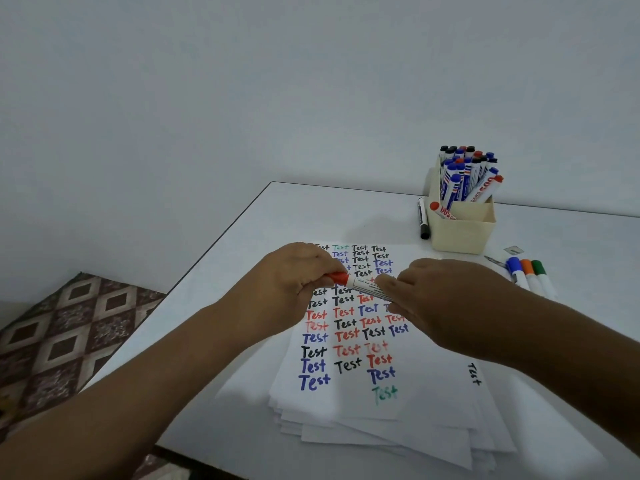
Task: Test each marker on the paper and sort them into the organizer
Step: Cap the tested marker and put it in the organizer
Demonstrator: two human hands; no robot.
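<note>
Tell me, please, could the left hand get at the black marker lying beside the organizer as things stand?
Probably not at once: the left hand grips the red marker's cap. Otherwise the table between it and the black marker looks free.

Bare table (311, 209) left of organizer (460, 233); black marker (423, 218) just beside it.

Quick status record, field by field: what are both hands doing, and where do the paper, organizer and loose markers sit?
left hand: grips the red cap end of the red marker
right hand: grips the marker's barrel
paper: stack under the hands, covered in "Test" words
organizer: cream box behind the paper, full of markers
black marker: on the table, left of the organizer
three markers: right of the paper
</note>
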